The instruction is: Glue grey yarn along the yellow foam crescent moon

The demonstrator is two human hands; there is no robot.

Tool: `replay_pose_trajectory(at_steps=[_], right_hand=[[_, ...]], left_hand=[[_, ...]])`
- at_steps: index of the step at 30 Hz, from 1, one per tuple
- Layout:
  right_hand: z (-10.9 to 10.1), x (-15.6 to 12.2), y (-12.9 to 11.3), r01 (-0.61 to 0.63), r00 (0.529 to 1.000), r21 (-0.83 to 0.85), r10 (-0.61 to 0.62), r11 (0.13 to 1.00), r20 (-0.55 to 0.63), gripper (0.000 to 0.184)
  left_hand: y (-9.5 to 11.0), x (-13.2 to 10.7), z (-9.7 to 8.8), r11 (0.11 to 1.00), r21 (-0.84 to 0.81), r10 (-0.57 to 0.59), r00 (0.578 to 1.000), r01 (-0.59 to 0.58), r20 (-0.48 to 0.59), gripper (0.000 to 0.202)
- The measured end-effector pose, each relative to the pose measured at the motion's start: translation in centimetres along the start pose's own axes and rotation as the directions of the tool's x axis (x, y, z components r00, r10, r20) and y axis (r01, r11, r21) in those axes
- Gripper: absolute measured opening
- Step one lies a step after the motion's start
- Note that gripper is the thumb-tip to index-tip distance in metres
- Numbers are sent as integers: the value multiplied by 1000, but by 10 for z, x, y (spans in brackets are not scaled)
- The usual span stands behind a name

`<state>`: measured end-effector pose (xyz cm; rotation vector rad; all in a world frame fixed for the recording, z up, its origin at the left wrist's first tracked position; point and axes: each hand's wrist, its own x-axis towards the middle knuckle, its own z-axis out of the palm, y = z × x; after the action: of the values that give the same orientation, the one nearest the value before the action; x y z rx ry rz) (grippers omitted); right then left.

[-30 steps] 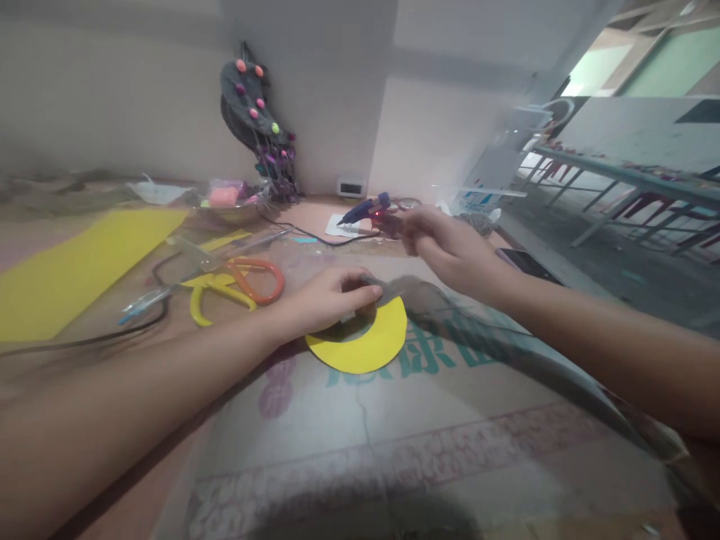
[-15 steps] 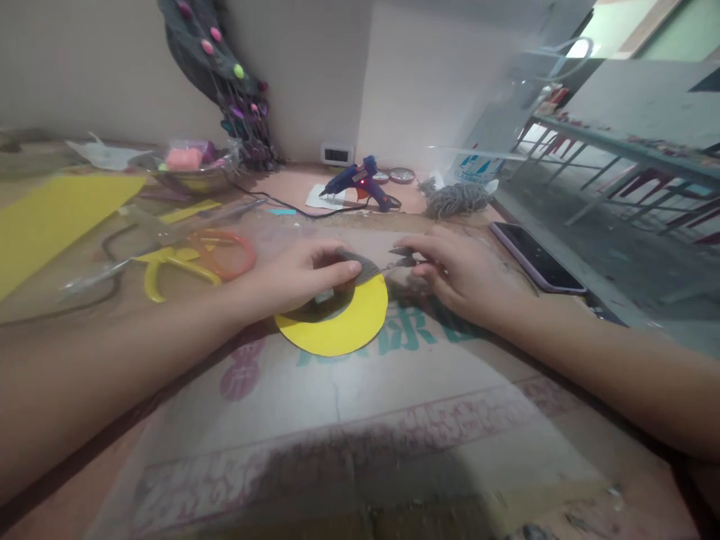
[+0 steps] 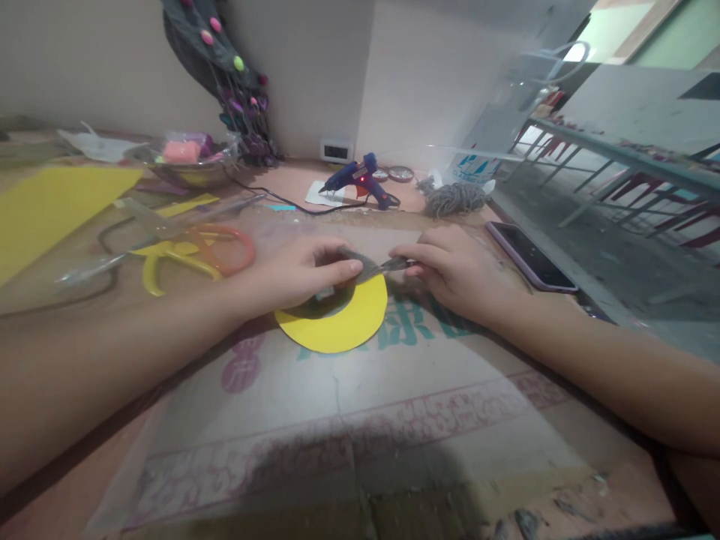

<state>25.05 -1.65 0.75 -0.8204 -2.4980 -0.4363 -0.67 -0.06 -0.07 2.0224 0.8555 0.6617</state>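
Note:
A flat yellow ring (image 3: 337,330) stands tilted above the cardboard, its upper right part wrapped in grey yarn (image 3: 367,265). My left hand (image 3: 312,270) grips the wrapped part, thumb on the front and fingers behind, mostly hidden. To its right, my right hand (image 3: 447,266) pinches a small dark grey bit between thumb and forefinger. It looks like the yarn's loose end, running to the ring's edge, but blur hides its exact form.
A glue gun (image 3: 354,178) with a lit red light stands at the back. Beside it lies a grey yarn skein (image 3: 457,199). Scissors (image 3: 194,255) and a yellow sheet (image 3: 53,214) are on the left, a phone (image 3: 532,257) on the right. Printed cardboard (image 3: 360,390) covers the table.
My right hand has moved slightly left, closer to the ring, and its fingers have closed more on the dark grey bit. My left hand keeps its hold on the ring.

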Motion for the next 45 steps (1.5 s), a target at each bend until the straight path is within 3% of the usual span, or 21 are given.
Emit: replay_pose_trajectory(at_steps=[6,21,29,39,45], right_hand=[[-2,2,-2,-25,998,-14,25,1000,62,29],[-1,1,1,7,998,20,-8,1000,57,31],[-1,1,1,18,999,16,-18,1000,47,31],[0,-1,2,-80,996,55,78,995,46,35],[0,-1,0,-11,999,42,9,999,39,36]], left_hand=[[0,0,0,1000,18,-7,1000,7,10,28],[-3,0,-2,996,-75,-40,997,46,72,27],[-4,-1,-2,997,-48,-48,995,52,86,28],[-2,0,0,997,-64,-45,997,49,69,29],[-1,0,0,998,-39,-40,997,43,63,29]])
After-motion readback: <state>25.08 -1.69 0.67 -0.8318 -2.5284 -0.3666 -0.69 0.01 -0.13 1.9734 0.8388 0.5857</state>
